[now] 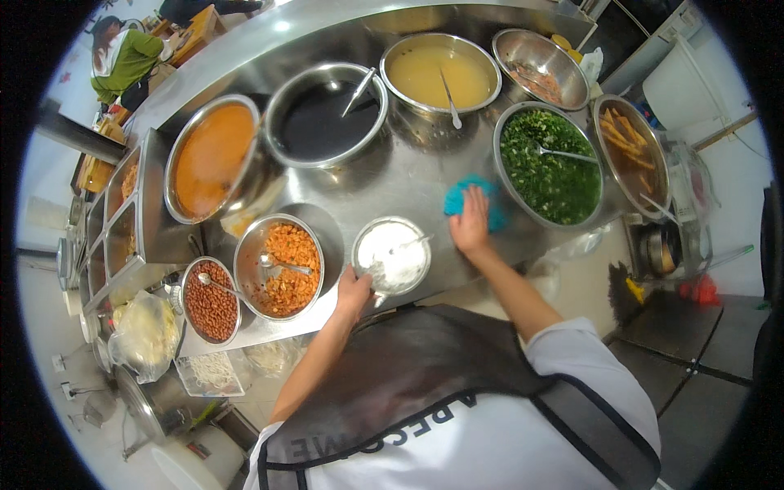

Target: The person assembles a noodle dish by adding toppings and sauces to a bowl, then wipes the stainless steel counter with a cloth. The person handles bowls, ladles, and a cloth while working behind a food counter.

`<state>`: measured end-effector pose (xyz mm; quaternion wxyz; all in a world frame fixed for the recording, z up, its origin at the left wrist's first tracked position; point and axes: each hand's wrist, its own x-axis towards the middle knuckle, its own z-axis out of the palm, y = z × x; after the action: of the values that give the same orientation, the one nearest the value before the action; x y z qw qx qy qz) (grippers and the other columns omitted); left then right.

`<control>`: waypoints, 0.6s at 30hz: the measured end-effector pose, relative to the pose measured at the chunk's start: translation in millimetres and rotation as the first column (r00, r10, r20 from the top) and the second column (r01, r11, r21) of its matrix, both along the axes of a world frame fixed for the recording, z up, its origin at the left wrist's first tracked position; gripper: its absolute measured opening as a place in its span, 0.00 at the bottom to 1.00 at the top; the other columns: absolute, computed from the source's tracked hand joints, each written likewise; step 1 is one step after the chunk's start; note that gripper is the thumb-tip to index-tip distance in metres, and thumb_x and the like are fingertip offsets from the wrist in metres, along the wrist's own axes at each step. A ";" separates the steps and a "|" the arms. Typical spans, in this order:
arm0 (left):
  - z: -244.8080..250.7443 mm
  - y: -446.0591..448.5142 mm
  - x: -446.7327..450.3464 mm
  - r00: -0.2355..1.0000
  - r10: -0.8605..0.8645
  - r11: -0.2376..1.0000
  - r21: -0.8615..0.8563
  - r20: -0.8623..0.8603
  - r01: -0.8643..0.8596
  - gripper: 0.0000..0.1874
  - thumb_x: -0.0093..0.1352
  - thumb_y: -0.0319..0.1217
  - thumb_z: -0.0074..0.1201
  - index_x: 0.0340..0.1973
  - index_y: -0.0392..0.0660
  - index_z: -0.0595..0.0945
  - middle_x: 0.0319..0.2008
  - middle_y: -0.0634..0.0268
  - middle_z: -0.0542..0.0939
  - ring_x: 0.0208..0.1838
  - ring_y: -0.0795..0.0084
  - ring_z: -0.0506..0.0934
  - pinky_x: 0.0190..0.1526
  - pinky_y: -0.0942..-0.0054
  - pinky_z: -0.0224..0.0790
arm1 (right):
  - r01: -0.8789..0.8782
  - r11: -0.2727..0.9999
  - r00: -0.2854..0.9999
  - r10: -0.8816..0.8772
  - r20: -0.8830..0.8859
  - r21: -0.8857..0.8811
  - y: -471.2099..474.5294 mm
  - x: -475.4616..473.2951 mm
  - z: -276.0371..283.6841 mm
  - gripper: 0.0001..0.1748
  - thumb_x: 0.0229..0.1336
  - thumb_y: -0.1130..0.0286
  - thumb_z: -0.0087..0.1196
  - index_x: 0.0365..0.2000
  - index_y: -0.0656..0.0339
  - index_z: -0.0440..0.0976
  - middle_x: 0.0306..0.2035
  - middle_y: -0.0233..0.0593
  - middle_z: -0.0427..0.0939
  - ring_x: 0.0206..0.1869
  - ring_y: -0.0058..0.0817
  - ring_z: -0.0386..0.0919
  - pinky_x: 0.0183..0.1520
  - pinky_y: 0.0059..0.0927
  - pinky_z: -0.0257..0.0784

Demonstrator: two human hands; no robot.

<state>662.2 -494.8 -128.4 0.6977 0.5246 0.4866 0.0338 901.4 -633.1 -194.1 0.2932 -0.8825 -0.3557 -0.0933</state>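
Observation:
With my left hand (353,294) I grip the near-left rim of a small steel bowl (398,288) of white powder or paste, which has a spoon in it. My right hand (473,222) presses flat on a crumpled blue cloth (460,195) against the stainless steel counter (422,165). Just right of the cloth stands a steel basin of chopped green herbs (551,177) in liquid with a spoon. Left of the white bowl are a bowl of chopped orange-red pickle (288,245) and a bowl of peanuts (211,300), each with a spoon.
Along the back stand basins of orange soup (214,153), dark liquid (318,125) and yellow broth (438,73). Fried dough strips (625,138) sit in a basin at right. A sectioned steel container (144,214) borders the left. Beyond the counter, a person in green (138,61) sits.

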 end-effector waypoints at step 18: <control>73.8 29.5 -40.0 0.977 0.133 0.990 -0.072 0.167 -0.123 0.25 0.57 0.17 0.38 0.53 0.33 0.65 0.42 0.55 0.76 0.38 0.66 0.78 0.37 0.72 0.74 | 0.091 0.993 0.990 -0.099 -0.100 -0.082 125.7 74.4 7.9 0.22 0.48 0.71 0.52 0.47 0.62 0.65 0.53 0.51 0.66 0.60 0.48 0.59 0.61 0.44 0.54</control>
<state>622.1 -465.3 -54.6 0.7489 0.4659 0.4585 0.1087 975.8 -507.5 -186.2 0.2722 -0.9127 -0.3010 -0.0473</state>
